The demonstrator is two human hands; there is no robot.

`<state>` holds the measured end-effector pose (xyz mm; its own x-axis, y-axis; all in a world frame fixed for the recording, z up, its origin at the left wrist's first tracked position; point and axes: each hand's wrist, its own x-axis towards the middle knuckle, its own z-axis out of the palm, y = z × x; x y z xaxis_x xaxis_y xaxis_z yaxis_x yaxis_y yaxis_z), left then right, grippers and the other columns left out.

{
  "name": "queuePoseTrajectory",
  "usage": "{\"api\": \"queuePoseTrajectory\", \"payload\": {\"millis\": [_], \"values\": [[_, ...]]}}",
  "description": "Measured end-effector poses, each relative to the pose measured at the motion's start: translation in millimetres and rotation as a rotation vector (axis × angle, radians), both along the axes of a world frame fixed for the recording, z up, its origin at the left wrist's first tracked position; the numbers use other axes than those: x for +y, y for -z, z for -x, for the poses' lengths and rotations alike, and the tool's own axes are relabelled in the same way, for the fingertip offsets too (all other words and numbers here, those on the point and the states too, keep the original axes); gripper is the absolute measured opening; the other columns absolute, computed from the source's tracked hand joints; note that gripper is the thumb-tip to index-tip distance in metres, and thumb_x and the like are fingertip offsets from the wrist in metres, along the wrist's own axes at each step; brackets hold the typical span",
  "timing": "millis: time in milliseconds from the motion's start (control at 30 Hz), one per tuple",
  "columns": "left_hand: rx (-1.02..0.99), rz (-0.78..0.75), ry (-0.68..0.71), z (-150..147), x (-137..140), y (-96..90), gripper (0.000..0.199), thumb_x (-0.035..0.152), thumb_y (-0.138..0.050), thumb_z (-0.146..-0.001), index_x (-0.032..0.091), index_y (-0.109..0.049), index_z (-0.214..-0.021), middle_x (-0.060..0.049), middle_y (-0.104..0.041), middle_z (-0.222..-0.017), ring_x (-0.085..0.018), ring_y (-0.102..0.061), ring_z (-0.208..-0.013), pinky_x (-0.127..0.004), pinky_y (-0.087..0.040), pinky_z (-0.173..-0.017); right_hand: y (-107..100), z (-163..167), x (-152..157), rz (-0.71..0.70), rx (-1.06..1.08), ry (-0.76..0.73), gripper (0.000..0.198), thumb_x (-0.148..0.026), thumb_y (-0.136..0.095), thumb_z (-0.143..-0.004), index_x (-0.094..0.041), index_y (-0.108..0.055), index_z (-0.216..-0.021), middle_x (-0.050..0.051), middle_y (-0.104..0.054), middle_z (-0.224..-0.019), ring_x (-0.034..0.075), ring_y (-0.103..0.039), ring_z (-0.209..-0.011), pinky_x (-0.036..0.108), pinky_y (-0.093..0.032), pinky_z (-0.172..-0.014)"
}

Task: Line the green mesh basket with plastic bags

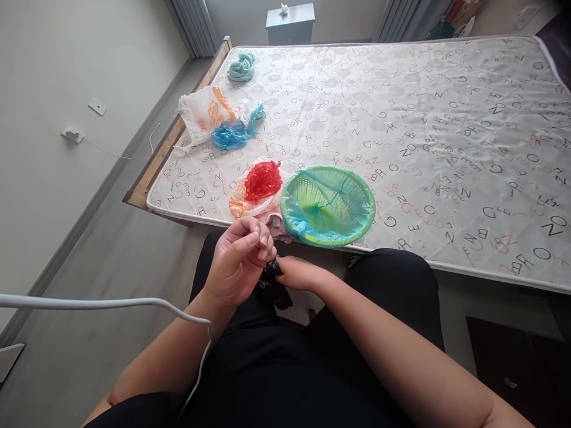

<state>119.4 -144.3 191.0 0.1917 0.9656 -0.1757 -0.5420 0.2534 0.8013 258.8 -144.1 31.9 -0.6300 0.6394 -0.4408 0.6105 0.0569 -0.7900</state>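
My left hand [241, 260] is raised in front of the bed's edge, palm turned up, with its fingers curled against the thumb. Whatever it may pinch is too small or hidden to make out. Just beyond and below it, my right hand [298, 273] grips a black plastic bag [276, 292] that hangs crumpled between my knees; its fingertips are partly covered. A green plastic basket [373, 208], lined with a thin blue-green bag [294, 221], lies ahead on the mattress. Beside it are a crumpled red plastic bag [263, 181] and a pink cloth [279, 229].
The letter-printed mattress [401, 119] spans the space ahead. Farther left on it lie a white-and-orange plastic bag [203, 113], a blue plastic bag [229, 134] and a teal cloth bundle [241, 67]. A white cable [111, 302] crosses near my left arm.
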Motion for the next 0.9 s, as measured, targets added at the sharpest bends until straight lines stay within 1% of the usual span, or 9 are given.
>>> {"api": "queuePoseTrajectory", "payload": {"millis": [233, 433, 533, 700, 900], "values": [[-0.010, 0.029, -0.004, 1.2, 4.2, 4.0, 0.021, 0.020, -0.076, -0.075, 0.017, -0.055, -0.075, 0.004, -0.053, -0.071, -0.006, -0.047, -0.057, -0.020, -0.043, -0.056, -4.2, 0.1, 0.7, -0.016, -0.083, -0.051, 0.011, -0.024, -0.063, -0.086, -0.018, -0.063, -0.095, 0.007, -0.072, -0.095, 0.016, -0.061, -0.072, 0.024, -0.040, -0.062], [-0.024, 0.032, 0.002, 3.3, 6.3, 8.1, 0.017, 0.019, -0.075, -0.072, 0.016, -0.059, -0.077, 0.004, -0.052, -0.069, -0.006, -0.047, -0.056, -0.020, -0.042, -0.056, -7.6, 0.3, 0.7, -0.025, -0.125, -0.071, 0.008, -0.024, -0.064, -0.085, -0.017, -0.064, -0.091, 0.007, -0.072, -0.090, 0.015, -0.059, -0.066, 0.024, -0.039, -0.059], [-0.033, 0.042, 0.002, 3.8, 6.2, 9.5, 0.016, 0.019, -0.075, -0.074, 0.016, -0.060, -0.078, 0.003, -0.053, -0.069, -0.006, -0.048, -0.056, -0.020, -0.043, -0.056, -8.4, 0.5, 0.8, -0.026, -0.143, -0.086, 0.008, -0.024, -0.064, -0.086, -0.018, -0.065, -0.090, 0.007, -0.072, -0.089, 0.016, -0.059, -0.066, 0.025, -0.039, -0.059], [-0.013, 0.053, -0.001, 3.6, 6.4, 10.6, 0.021, 0.022, -0.077, -0.074, 0.016, -0.058, -0.075, 0.004, -0.051, -0.068, -0.006, -0.047, -0.055, -0.020, -0.043, -0.055, -6.6, 0.9, 0.3, -0.033, -0.138, -0.103, 0.010, -0.022, -0.062, -0.086, -0.017, -0.065, -0.094, 0.008, -0.073, -0.092, 0.016, -0.060, -0.067, 0.025, -0.040, -0.060], [-0.029, 0.032, -0.007, 4.9, 8.9, 12.7, 0.018, 0.019, -0.077, -0.073, 0.015, -0.060, -0.073, 0.003, -0.053, -0.067, -0.006, -0.046, -0.055, -0.019, -0.042, -0.054, -4.2, 0.9, -0.9, -0.010, -0.103, -0.066, 0.010, -0.020, -0.066, -0.086, -0.018, -0.067, -0.095, 0.006, -0.072, -0.088, 0.015, -0.059, -0.068, 0.024, -0.042, -0.064]]}}
